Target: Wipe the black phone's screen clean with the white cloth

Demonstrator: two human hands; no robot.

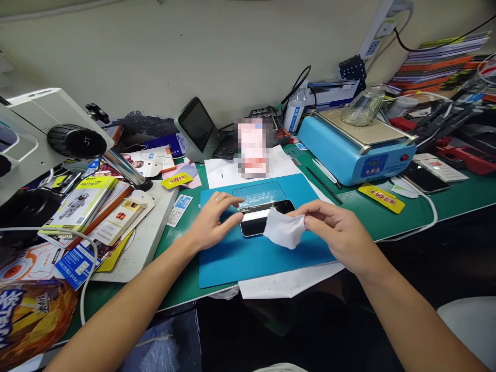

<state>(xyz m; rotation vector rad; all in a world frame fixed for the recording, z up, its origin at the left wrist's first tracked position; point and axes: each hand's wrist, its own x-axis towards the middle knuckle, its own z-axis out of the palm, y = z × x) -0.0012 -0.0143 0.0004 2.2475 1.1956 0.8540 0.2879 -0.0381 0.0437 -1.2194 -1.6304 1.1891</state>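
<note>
A smartphone [253,228] with a dark, glossy screen lies on the blue work mat [228,268]. White light reflects across its glass. My right hand [335,230] pinches a small white wipe [284,230] by one edge, and the wipe hangs over the phone's right half, hiding part of it. Whether the wipe touches the glass I cannot tell. At the phone's left end is my left hand [213,222], with a ring on one finger. Its fingers are spread and hold nothing; the fingertips are close to the phone's edge.
Behind the mat stands a pixelated upright object [253,147] on white paper. To the right is a blue heating plate [341,150] bearing a glass jar [363,106]. A microscope stand [127,168] and stacked boxes [79,204] crowd the left. A black pen-like tool [323,184] lies behind the mat.
</note>
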